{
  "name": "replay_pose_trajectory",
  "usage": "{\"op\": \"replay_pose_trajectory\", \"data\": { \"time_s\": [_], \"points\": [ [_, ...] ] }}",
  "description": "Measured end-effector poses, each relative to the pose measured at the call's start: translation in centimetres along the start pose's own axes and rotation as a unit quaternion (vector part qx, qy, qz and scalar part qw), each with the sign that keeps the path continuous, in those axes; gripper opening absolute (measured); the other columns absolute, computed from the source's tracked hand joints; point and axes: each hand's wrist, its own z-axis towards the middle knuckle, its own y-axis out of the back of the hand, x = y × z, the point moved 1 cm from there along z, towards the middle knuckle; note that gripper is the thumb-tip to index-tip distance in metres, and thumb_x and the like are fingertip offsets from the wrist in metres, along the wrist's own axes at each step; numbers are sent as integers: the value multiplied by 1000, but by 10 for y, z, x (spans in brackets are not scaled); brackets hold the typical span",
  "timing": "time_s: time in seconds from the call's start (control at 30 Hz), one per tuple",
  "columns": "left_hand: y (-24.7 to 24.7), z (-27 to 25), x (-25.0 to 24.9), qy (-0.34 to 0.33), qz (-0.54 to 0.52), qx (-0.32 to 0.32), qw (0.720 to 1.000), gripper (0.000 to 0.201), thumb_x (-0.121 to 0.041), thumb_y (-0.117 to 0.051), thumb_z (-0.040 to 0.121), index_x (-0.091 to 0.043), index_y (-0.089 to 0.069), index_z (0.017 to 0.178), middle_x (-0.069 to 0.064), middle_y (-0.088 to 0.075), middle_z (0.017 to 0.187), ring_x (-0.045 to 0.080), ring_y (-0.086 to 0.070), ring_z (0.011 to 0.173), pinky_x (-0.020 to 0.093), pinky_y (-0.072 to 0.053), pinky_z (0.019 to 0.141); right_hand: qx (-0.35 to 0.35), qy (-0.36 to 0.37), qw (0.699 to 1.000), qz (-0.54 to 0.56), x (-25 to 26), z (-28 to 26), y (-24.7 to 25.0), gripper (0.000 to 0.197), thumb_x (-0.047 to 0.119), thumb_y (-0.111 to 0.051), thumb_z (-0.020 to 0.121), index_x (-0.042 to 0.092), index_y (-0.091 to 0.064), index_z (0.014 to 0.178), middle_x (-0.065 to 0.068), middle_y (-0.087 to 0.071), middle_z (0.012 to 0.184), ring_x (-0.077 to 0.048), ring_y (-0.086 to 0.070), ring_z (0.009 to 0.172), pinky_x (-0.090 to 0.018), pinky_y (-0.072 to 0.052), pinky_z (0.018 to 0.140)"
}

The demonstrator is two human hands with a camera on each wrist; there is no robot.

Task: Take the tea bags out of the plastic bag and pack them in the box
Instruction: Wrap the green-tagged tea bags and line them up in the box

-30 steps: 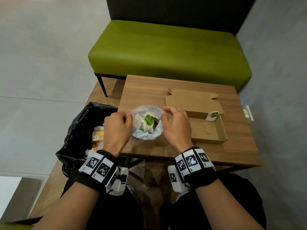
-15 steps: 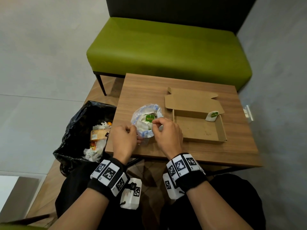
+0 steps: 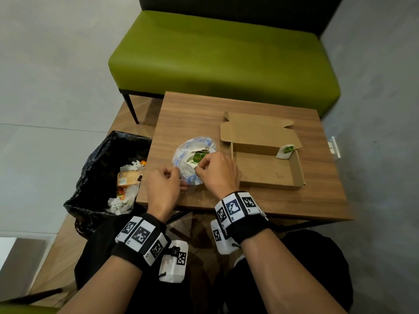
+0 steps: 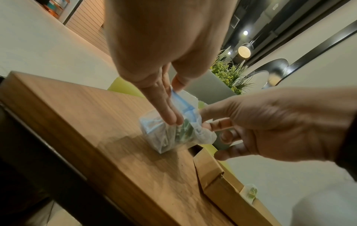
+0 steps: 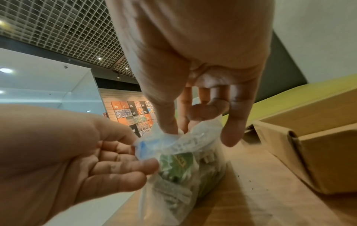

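extraction stage under way: plastic bag sits on the wooden worktop, just left of the open cardboard box. left hand pinches the bag's near rim between thumb and fingers. right hand has thumb and forefinger curled into the bag mouth, pinching either film or a tea bag; which one cannot be told. one tea bag already leans in the box's far right corner, so packing has barely begun. judged next move: draw a sachet clear while the rim is held open. bag film is thin, crinkled, translucent with blue print; sachets are flat, white and green; box is shallow, matte brown card.
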Motion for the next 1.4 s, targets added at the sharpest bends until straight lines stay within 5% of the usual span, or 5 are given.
{"op": "replay_pose_trajectory", "data": {
  "time_s": [0.57, 0.87, 1.07, 1.23, 1.4],
  "points": [
    [-7, 2, -4, -55, 47, 20, 997, 22, -20, -55, 100, -11, -68, 84, 7, -73, 68, 20, -73, 62, 43, -63, 67, -55, 58, 989, 124, -25, -2, 8, 15, 34, -70, 91, 23, -77, 98, 8, -73, 94, -7, -59, 83, -15, -38, 58],
    [-2, 10, -4, -35, 13, -15, 999, 25, -22, -55, 101, -7, -65, 83, 12, -72, 68, 26, -74, 63, 38, -62, 63, -106, 74, 967, 221, -22, 13, 22, 9, 32, -74, 86, 23, -75, 87, 7, -66, 99, -12, -62, 88, -38, -55, 75],
    [1, 25, -13, -36, -7, -42, 998, 25, -21, -55, 100, 0, -65, 91, 13, -72, 71, 24, -75, 64, 35, -61, 59, -98, 52, 934, 339, -26, 9, 48, 6, 21, -72, 90, 21, -70, 85, 3, -71, 75, -9, -62, 48, -27, -51, 45],
    [2, 30, -10, -93, 156, -15, 983, 23, -42, -63, 92, -23, -65, 79, -2, -72, 75, 18, -72, 61, 45, -61, 67, -95, 34, 935, 340, -56, 3, 69, 8, 18, -72, 90, 14, -70, 84, -2, -71, 69, -11, -59, 43, -24, -48, 43],
    [0, 9, -25, -154, 304, -63, 938, 45, -49, -63, 89, -17, -56, 120, -2, -64, 107, 16, -58, 90, 32, -41, 74, -88, -9, 950, 301, -98, -9, 77, 8, 20, -72, 91, 16, -69, 84, 0, -72, 74, -9, -59, 44, -20, -45, 43]
  ]
}}
